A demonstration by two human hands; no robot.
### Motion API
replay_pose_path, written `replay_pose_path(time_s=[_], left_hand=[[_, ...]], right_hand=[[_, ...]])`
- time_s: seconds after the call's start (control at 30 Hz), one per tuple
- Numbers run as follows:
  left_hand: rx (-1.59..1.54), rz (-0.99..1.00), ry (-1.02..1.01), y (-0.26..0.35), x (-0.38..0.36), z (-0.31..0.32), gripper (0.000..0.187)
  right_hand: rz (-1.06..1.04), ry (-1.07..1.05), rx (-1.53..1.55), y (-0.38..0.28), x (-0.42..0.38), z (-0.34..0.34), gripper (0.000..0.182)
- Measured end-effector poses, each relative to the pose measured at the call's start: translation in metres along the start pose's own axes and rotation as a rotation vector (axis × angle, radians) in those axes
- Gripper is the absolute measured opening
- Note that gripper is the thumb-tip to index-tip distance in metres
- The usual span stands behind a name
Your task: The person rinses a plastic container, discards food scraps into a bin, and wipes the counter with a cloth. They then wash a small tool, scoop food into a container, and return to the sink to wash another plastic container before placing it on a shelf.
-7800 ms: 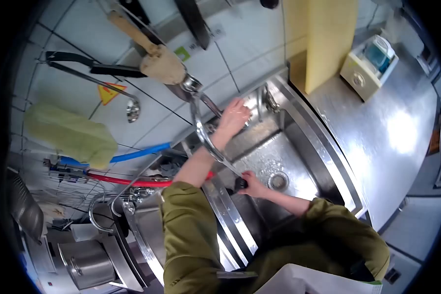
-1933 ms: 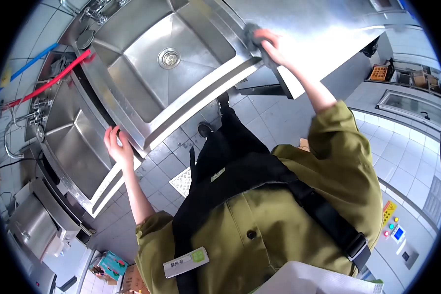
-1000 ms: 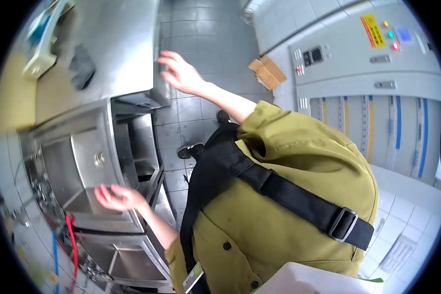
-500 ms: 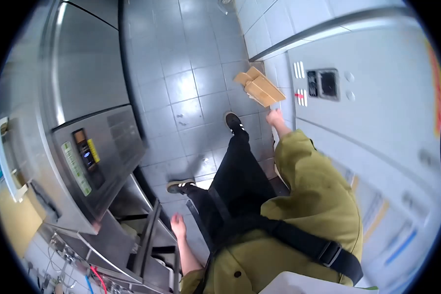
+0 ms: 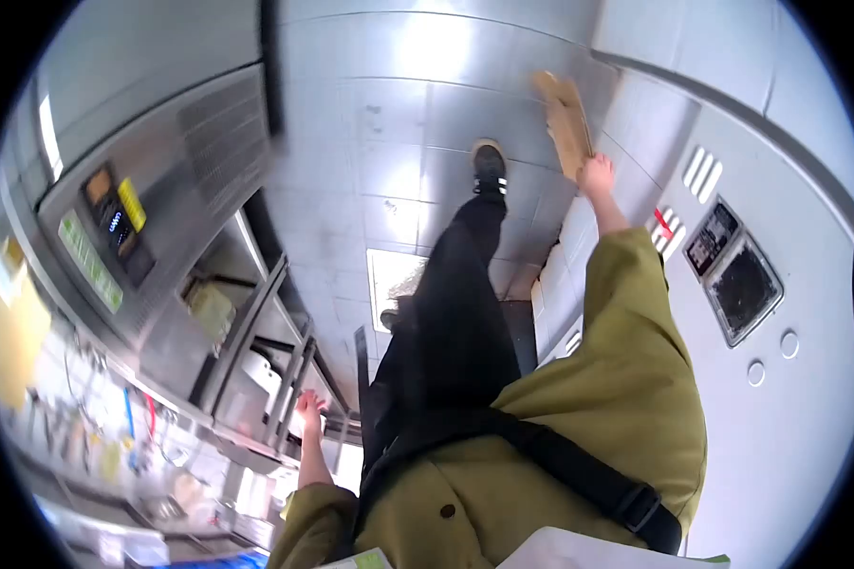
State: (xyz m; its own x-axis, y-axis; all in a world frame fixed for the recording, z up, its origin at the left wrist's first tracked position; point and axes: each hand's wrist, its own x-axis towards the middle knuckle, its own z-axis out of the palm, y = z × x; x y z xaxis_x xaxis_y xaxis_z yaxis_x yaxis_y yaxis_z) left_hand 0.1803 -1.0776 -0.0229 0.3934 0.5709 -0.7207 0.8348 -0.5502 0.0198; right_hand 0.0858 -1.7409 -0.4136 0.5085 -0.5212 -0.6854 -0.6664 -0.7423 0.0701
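My right hand (image 5: pixel 595 176) is closed on the near end of a brown piece of folded cardboard (image 5: pixel 567 123). Held out ahead of my body, the cardboard tilts over the floor and shows mostly its narrow side. Part of its near end is hidden behind my fingers. My left hand (image 5: pixel 310 410) hangs by my side with its fingers loosely apart and nothing in them. Close beside that hand is an open metal shelf unit (image 5: pixel 289 327).
A steel cabinet with a lit control panel (image 5: pixel 119 223) stands on the left. Along the right runs a pale metal cabinet (image 5: pixel 769 417) with vents and a dark square window. Grey tiles (image 5: pixel 342 142) cover the floor. Utensils (image 5: pixel 71 431) hang at lower left.
I have stepped forward along the floor, and the surroundings have slid back. The cardboard has turned from its broad face to a narrower side, still in my right hand.
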Motion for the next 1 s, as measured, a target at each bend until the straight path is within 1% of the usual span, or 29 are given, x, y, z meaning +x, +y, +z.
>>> replay_pose_path(time_s=[0.03,0.07,0.1,0.13,0.17,0.23,0.3,0.33,0.37,0.4,0.43,0.47,0.5,0.53,0.57,0.6,0.63,0.67,0.7,0.73,0.77,0.8,0.83,0.87,0.9,0.93,0.97,1.0], left_hand=[[-0.046,-0.04,0.011,-0.012,-0.008,0.001,0.025],[-0.148,-0.053,-0.013,-0.025,-0.018,0.003,0.025],[-0.102,-0.097,0.024,-0.042,-0.028,0.004,0.026],[-0.081,-0.146,0.029,-0.049,-0.042,0.006,0.029],[-0.172,-0.14,0.029,-0.058,-0.057,0.007,0.033],[-0.363,-0.151,0.085,-0.097,-0.076,0.007,0.036],[-0.454,-0.119,0.166,-0.167,-0.083,0.012,0.036],[-0.429,-0.142,0.186,-0.224,-0.07,0.017,0.034],[-0.434,-0.16,0.183,-0.266,-0.065,0.023,0.034],[-0.691,-0.189,0.212,-0.304,-0.059,0.034,0.037],[-0.707,-0.205,0.333,-0.313,-0.066,0.032,0.041],[-0.748,-0.25,0.422,-0.344,-0.047,0.044,0.042],[-0.788,-0.32,0.509,-0.385,-0.032,0.066,0.044],[-0.583,-0.299,0.585,-0.436,0.016,0.093,0.045],[-0.398,-0.32,0.656,-0.468,0.045,0.126,0.045],[-1.013,-0.093,0.504,-0.461,0.038,0.076,0.043],[-1.094,-0.266,0.68,-0.437,0.016,0.019,0.037],[-1.19,-0.168,0.896,-0.412,-0.031,-0.066,0.03],[-1.263,-0.064,1.042,-0.422,-0.061,-0.135,0.026],[-1.286,0.084,1.392,-0.436,-0.083,-0.186,0.025],[-1.36,0.205,1.559,-0.454,-0.123,-0.246,0.025],[-1.201,0.505,1.773,-0.483,-0.163,-0.287,0.031],[-1.026,0.828,1.937,-0.5,-0.207,-0.329,0.04],[-0.847,0.861,2.07,-0.523,-0.238,-0.35,0.054],[-0.602,0.898,2.171,-0.55,-0.259,-0.368,0.053],[-0.379,0.925,2.224,-0.574,-0.273,-0.38,0.052],[-0.189,0.946,2.255,-0.598,-0.282,-0.389,0.052],[-0.038,0.944,2.276,-0.622,-0.288,-0.397,0.051]], right_hand=[[-0.082,0.103,-0.043,-0.025,-0.012,-0.005,0.023],[-0.093,0.137,0.01,-0.049,-0.026,-0.016,0.022],[-0.113,0.169,0.065,-0.077,-0.044,-0.031,0.021],[-0.123,0.135,0.057,-0.105,-0.062,-0.052,0.022],[-0.13,0.111,0.043,-0.131,-0.08,-0.075,0.023],[-0.198,0.073,-0.046,-0.177,-0.104,-0.112,0.021],[-0.258,-0.016,-0.121,-0.225,-0.135,-0.16,0.024],[-0.335,0.039,-0.178,-0.249,-0.155,-0.173,0.023],[-0.399,0.094,-0.229,-0.275,-0.175,-0.183,0.023],[-0.486,0.112,-0.357,-0.302,-0.19,-0.184,0.023],[-0.543,0.129,-0.493,-0.322,-0.207,-0.179,0.022],[-0.586,0.156,-0.641,-0.342,-0.221,-0.176,0.022],[-0.608,0.198,-0.712,-0.367,-0.244,-0.169,0.019],[-0.723,0.138,-0.828,-0.391,-0.276,-0.167,0.018],[-0.763,0.28,-0.872,-0.424,-0.301,-0.155,0.022],[-0.809,0.227,-0.97,-0.458,-0.317,-0.137,0.03],[-0.836,0.109,-1.152,-0.489,-0.389,-0.134,0.032],[-0.879,-0.02,-1.321,-0.522,-0.466,-0.135,0.034],[-0.933,-0.157,-1.461,-0.556,-0.543,-0.136,0.036],[-1.038,-0.112,-1.588,-0.595,-0.517,-0.086,0.036],[-1.147,-0.052,-1.71,-0.632,-0.49,-0.035,0.036],[-1.288,0.018,-1.567,-0.668,-0.497,0.002,0.035],[-1.426,0.068,-1.414,-0.7,-0.522,0.038,0.035],[-1.479,0.136,-1.499,-0.729,-0.589,0.061,0.033],[-1.448,0.169,-1.517,-0.744,-0.683,0.075,0.029],[-1.514,0.101,-1.488,-0.765,-0.734,0.102,0.026],[-1.618,0.236,-1.507,-0.792,-0.754,0.142,0.023],[-1.631,0.242,-1.459,-0.811,-0.8,0.171,0.023]])
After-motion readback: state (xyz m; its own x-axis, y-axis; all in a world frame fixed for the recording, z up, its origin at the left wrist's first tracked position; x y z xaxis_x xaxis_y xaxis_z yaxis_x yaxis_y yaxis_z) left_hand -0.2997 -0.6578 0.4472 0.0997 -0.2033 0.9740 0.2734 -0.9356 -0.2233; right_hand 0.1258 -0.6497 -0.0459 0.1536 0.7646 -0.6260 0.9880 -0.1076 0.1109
